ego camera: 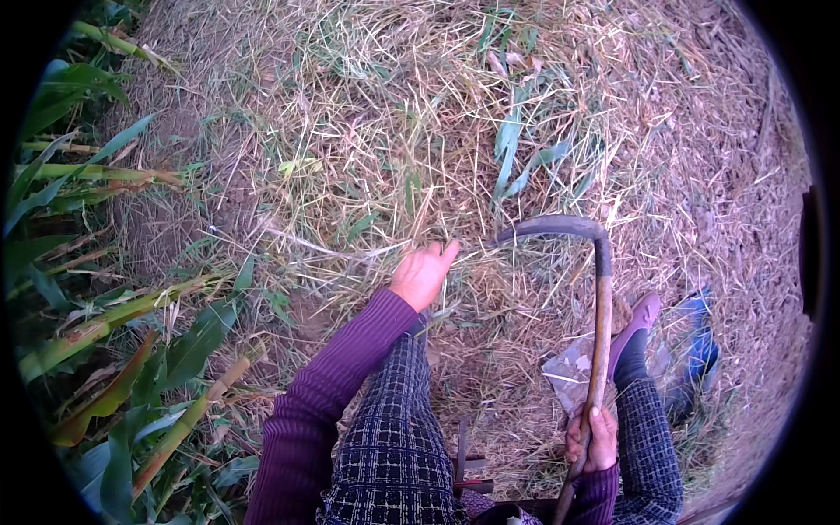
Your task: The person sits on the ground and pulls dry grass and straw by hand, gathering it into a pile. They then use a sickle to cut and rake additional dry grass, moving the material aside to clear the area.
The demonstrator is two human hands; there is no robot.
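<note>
My right hand [594,436] is closed around the wooden handle of a sickle [600,315], low on the shaft. The sickle's curved metal blade [558,225] points left, over the cut grass. My left hand [423,272] reaches forward above the straw, left of the blade tip; whether its fingers pinch some stalks cannot be told. A long pale dry leaf strip [308,244] stretches leftward from near that hand. Loose dry and green grass [407,151] covers the ground ahead, with broad green leaves [512,147] lying on it.
Standing maize stalks [125,315] with green leaves line the left side. A clear plastic piece [567,377] lies behind the sickle handle, and a blue plastic item [701,341] is at the right, beside my purple shoe [640,318]. Dark bars [469,466] show between my legs.
</note>
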